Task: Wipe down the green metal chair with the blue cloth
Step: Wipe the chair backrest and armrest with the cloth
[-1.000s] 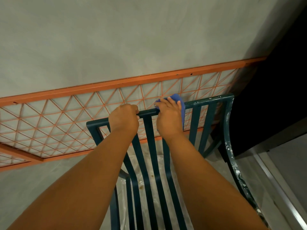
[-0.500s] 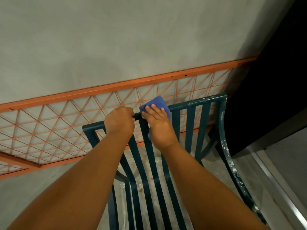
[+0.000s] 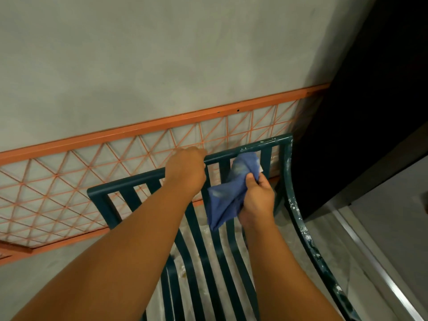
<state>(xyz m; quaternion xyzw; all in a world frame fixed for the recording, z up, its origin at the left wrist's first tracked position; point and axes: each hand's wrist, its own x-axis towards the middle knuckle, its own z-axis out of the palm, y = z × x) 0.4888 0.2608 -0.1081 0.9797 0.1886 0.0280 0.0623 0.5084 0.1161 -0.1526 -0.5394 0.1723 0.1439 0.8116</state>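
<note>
The dark green metal chair [image 3: 129, 184] stands below me, its slatted back facing up, with white paint flecks along its right side rail. My left hand [image 3: 186, 171] grips the top rail near its middle. My right hand [image 3: 258, 200] holds the bunched blue cloth [image 3: 231, 193] in front of the slats, just under the right part of the top rail. The cloth's upper end reaches up to the rail and its lower corner hangs loose over the slats.
Behind the chair, an orange metal lattice panel [image 3: 69, 177] leans against a grey wall [image 3: 162, 54]. A dark panel [image 3: 370, 112] stands to the right. A pale floor with a metal strip [image 3: 370, 256] runs along the lower right.
My right hand has come off the top rail, moved right and down, and now holds the cloth bunched in front of the slats. My left hand keeps its grip on the rail.
</note>
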